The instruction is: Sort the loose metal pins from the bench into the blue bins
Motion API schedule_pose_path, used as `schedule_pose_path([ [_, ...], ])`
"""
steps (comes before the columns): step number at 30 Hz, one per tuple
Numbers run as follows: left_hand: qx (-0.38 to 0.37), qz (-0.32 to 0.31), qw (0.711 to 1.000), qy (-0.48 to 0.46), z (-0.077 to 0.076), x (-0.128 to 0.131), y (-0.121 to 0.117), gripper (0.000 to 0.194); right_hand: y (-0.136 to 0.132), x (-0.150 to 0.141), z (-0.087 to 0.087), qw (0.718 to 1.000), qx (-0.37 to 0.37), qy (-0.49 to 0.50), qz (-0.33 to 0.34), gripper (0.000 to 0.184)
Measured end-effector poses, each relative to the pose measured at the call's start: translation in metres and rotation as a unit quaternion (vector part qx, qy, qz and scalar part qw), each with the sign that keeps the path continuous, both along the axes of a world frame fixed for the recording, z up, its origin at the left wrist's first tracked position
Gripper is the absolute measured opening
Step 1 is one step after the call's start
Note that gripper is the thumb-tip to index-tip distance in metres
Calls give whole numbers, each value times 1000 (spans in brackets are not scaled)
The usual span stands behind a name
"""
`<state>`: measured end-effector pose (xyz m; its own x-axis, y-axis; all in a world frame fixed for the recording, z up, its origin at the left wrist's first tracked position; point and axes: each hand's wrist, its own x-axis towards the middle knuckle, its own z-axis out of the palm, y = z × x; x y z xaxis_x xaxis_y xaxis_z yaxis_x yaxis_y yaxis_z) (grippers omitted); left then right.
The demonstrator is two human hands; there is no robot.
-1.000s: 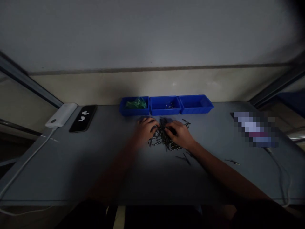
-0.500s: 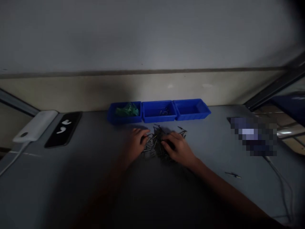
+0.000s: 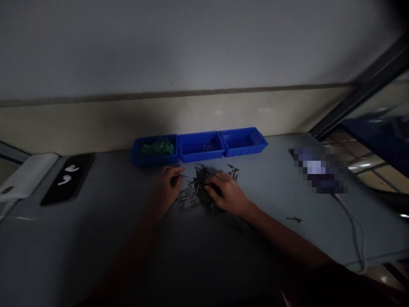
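A: Your left hand has drawn away from the pile of metal pins; half a second ago its fingers were at the pile's left edge.
B: What does it have?
A: You're pinching one thin pin between thumb and fingertips, its end pointing toward the pile.
B: And your right hand stays on the pile's right side, just as before, fingers curled down into it. I can't tell whether they grip any pins.
A: The pile lies on the table, in front of the middle bin.
B: That bin still has small metal bits in it, and the left bin its green bag. Your view has swung rightward, so both bins appear farther left.
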<state>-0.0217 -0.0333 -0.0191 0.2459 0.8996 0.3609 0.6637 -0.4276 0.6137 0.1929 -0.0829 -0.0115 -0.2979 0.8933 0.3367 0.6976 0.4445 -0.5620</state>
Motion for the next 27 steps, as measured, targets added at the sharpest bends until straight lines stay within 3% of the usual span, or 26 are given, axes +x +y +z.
schedule_pose_path([
  [6,16,-6,1000,-20,11,5,-4,13,-2,0,1,1000,3,10,-3,24],
  [9,-7,-22,997,-72,20,16,-13,11,-3,-1,0,999,45,29,-10,33],
  [12,-29,-59,992,-104,27,28,-23,11,-2,-2,-1,994,103,46,-9,21],
  [17,-70,-58,987,-129,26,37,-29,11,-1,-2,0,988,144,57,-8,9],
  [27,-52,-70,994,-69,26,34,-33,12,-3,-3,2,990,136,42,-3,17],
])
